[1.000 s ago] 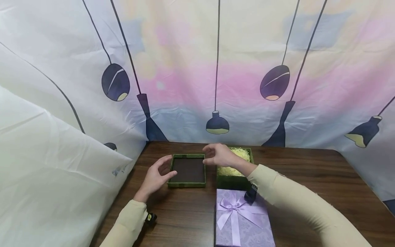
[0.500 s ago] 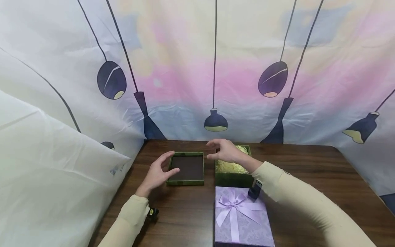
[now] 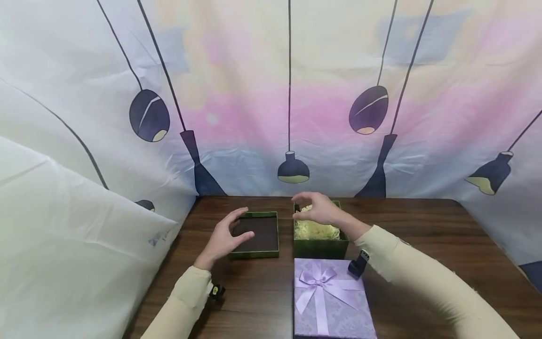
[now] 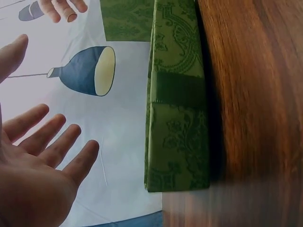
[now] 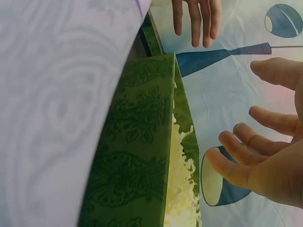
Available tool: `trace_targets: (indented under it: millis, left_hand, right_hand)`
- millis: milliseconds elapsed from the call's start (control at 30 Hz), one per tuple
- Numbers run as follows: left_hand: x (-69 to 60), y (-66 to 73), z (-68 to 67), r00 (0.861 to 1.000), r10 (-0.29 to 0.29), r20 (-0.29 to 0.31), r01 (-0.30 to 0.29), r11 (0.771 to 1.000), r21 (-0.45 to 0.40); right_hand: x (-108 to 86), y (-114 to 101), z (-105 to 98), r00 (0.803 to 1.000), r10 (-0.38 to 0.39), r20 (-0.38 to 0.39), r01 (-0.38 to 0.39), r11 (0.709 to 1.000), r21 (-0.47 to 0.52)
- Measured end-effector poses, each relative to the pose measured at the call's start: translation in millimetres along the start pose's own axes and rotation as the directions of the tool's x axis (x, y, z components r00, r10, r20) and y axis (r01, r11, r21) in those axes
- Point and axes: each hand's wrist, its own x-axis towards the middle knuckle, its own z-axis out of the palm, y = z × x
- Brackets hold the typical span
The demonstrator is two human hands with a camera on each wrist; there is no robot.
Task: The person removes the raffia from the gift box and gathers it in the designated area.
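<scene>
Your left hand (image 3: 222, 239) is spread, thumb well away from the fingers; it grips nothing. In the head view it overlaps the left edge of a shallow green tray (image 3: 262, 254) with a dark inner floor. Left wrist view: fingers straight and fanned, a gap between them and the tray's patterned wall, so no contact seen.

Your right hand (image 3: 318, 209) is likewise unclosed, fingers gently bent, thumb apart, holding nothing. It hovers above a deep green box (image 3: 319, 249) filled with yellow shredded filler (image 3: 315, 230). In the right wrist view your fingertips stand clear of box and filler.

Positions: tray lies flat on the dark wood-grain table (image 3: 406, 214), left of the box, with a strip of bare wood between. Purple box (image 3: 306, 320), topped by a lilac ribbon bow (image 3: 316, 283), lies just on your side of the deep box. A dark device (image 3: 218, 292) sits at your left cuff, another at your right. Behind the table hangs a backdrop (image 3: 250, 94) printed with lamps.
</scene>
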Motion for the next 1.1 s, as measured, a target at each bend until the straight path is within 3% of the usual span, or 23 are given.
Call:
trace_targets:
  millis: [400,733,1100]
  left_hand:
    - [14.3,13.9,8.9,0.998,0.023,0.061,-0.021,0.999,-0.026]
    - [26.3,19.4,26.1,0.992,0.041,0.120,-0.038,0.999,-0.026]
    - [37.2,22.4,35.2,0.981,0.080,0.178,-0.074,0.996,-0.040]
  right_hand:
    - [-11.7,13,-7,0.999,0.022,-0.034,-0.024,0.998,-0.054]
    - [-18.8,22,-11,0.999,-0.003,-0.043,0.000,0.997,-0.080]
    - [-23.9,27,-12,1.000,0.008,-0.026,-0.010,0.997,-0.078]
